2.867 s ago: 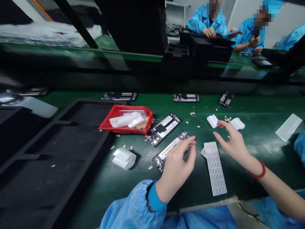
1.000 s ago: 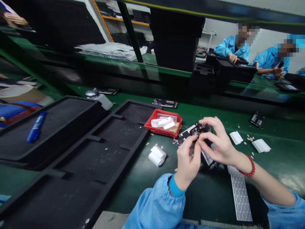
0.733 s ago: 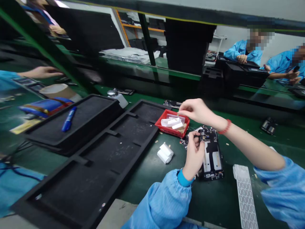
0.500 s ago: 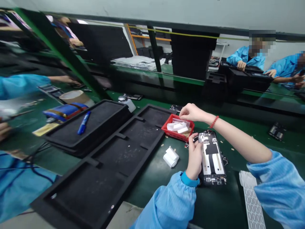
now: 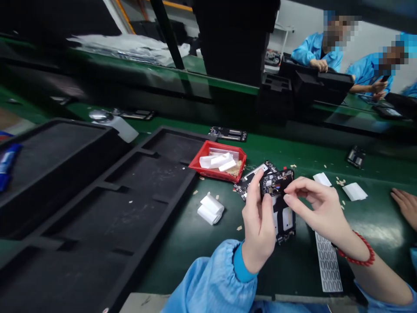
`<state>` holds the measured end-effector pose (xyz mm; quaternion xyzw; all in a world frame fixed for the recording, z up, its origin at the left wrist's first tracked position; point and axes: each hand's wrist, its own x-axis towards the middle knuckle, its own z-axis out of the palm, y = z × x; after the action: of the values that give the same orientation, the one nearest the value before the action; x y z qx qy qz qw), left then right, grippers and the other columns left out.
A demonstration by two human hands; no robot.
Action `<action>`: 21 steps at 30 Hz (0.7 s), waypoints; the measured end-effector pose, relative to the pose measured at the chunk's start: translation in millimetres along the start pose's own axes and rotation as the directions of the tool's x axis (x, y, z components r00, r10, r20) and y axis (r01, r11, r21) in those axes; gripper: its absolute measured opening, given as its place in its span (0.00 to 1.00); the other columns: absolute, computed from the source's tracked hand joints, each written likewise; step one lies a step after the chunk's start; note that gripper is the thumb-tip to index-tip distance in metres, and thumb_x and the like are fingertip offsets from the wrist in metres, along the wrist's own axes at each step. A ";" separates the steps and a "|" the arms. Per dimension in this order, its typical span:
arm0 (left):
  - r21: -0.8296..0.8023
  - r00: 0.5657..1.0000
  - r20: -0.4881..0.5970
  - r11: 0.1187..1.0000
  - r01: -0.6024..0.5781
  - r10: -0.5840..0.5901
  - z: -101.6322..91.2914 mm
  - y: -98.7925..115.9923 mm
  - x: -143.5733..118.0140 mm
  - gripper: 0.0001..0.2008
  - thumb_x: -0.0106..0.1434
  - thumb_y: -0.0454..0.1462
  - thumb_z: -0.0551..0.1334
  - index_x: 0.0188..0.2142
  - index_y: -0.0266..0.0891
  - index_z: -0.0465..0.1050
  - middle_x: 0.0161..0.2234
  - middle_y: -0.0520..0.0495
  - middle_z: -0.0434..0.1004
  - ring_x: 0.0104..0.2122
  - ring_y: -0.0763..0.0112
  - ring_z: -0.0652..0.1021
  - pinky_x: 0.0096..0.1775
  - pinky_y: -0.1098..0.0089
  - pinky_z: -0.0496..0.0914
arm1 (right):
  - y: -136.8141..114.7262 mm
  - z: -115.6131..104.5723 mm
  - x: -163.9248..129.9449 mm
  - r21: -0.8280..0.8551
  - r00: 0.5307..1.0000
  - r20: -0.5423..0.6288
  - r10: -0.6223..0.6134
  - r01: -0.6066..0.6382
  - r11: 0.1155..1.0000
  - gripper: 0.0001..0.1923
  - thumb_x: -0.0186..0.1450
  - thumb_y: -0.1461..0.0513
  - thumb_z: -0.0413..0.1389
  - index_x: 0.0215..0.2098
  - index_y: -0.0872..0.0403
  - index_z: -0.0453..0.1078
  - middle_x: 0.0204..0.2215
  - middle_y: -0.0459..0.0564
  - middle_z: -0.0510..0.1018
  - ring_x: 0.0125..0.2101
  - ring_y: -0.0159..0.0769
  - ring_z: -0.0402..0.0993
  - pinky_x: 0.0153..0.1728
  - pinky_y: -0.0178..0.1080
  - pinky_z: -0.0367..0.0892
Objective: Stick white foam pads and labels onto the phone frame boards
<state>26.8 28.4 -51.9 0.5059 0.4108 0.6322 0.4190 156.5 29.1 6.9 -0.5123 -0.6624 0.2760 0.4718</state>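
The left hand (image 5: pixel 259 226) grips a phone frame (image 5: pixel 280 204) above the green surface (image 5: pixel 182 243), right of the red tray (image 5: pixel 198 161). The right hand (image 5: pixel 321 208) pinches its fingers (image 5: pixel 293 186) at the frame's far end.

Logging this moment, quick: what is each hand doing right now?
Left hand: closed on the phone board, holding it up off the belt.
Right hand: fingertips pinched at the board's top end; anything between them cannot be told.

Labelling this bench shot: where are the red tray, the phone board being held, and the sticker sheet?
red tray (image 5: pixel 199 165), head view, front rim.
phone board (image 5: pixel 282 217), head view, lower middle.
sticker sheet (image 5: pixel 329 267), head view, centre.
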 end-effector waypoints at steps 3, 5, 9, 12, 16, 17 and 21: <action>0.053 0.988 -0.012 0.987 -0.154 0.155 -1.7 -2.1 -2.8 0.23 0.73 0.33 0.54 0.65 0.47 0.63 0.60 0.46 0.74 0.56 0.63 0.78 0.57 0.67 0.73 | -5.1 3.3 1.3 0.001 1.000 -0.015 0.000 0.000 1.000 0.04 0.61 0.62 0.65 0.31 0.52 0.74 0.26 0.46 0.78 0.26 0.32 0.74 0.28 0.35 0.75; 0.041 0.980 -0.006 0.979 -0.198 0.198 -2.6 -2.2 -3.3 0.23 0.73 0.32 0.54 0.65 0.48 0.64 0.58 0.48 0.77 0.54 0.66 0.80 0.55 0.71 0.74 | -6.9 5.2 2.4 -0.003 1.000 -0.007 0.004 -0.004 1.000 0.04 0.62 0.63 0.64 0.31 0.52 0.74 0.26 0.45 0.78 0.26 0.32 0.74 0.28 0.34 0.74; 0.041 0.973 -0.013 0.972 -0.230 0.231 -3.6 0.1 -2.9 0.24 0.72 0.30 0.54 0.65 0.47 0.64 0.58 0.48 0.78 0.54 0.67 0.80 0.56 0.73 0.73 | -6.8 7.5 2.5 -0.005 1.000 -0.014 -0.016 0.016 1.000 0.06 0.64 0.66 0.61 0.28 0.53 0.73 0.24 0.45 0.78 0.25 0.30 0.74 0.27 0.33 0.72; 0.048 0.969 -0.021 0.969 -0.243 0.245 -4.3 1.0 -3.2 0.25 0.72 0.29 0.55 0.65 0.46 0.64 0.58 0.47 0.77 0.55 0.66 0.79 0.57 0.71 0.73 | -6.9 7.5 1.8 -0.022 0.998 -0.047 -0.049 0.048 0.999 0.06 0.63 0.67 0.62 0.29 0.53 0.74 0.25 0.44 0.79 0.26 0.30 0.75 0.28 0.32 0.72; 0.055 0.963 -0.053 0.963 -0.263 0.265 -5.0 1.5 -5.7 0.24 0.71 0.29 0.56 0.64 0.43 0.66 0.56 0.43 0.79 0.54 0.62 0.80 0.55 0.67 0.75 | -10.0 7.7 0.7 -0.043 0.993 -0.077 -0.094 0.091 0.995 0.07 0.63 0.69 0.62 0.29 0.53 0.75 0.26 0.44 0.81 0.27 0.28 0.77 0.29 0.30 0.74; 0.062 0.960 -0.069 0.961 -0.268 0.272 -4.8 2.1 -6.2 0.23 0.70 0.29 0.57 0.64 0.43 0.67 0.55 0.43 0.79 0.52 0.62 0.81 0.54 0.67 0.76 | -11.1 8.2 0.2 -0.048 0.991 -0.079 -0.104 0.100 0.994 0.07 0.63 0.70 0.62 0.29 0.53 0.75 0.26 0.44 0.81 0.27 0.28 0.77 0.29 0.30 0.74; 0.123 0.939 -0.149 0.948 -0.293 0.310 -2.2 5.9 -6.6 0.22 0.67 0.28 0.62 0.59 0.39 0.72 0.49 0.43 0.83 0.45 0.63 0.84 0.47 0.69 0.80 | -15.1 11.6 -2.9 -0.085 0.984 -0.124 -0.128 0.118 0.989 0.07 0.64 0.70 0.62 0.29 0.54 0.75 0.25 0.45 0.80 0.27 0.29 0.76 0.28 0.31 0.72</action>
<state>24.9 20.1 -48.6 0.5284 0.3928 0.7079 0.2557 139.8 22.9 14.0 -0.5049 -0.6711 0.1870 0.5097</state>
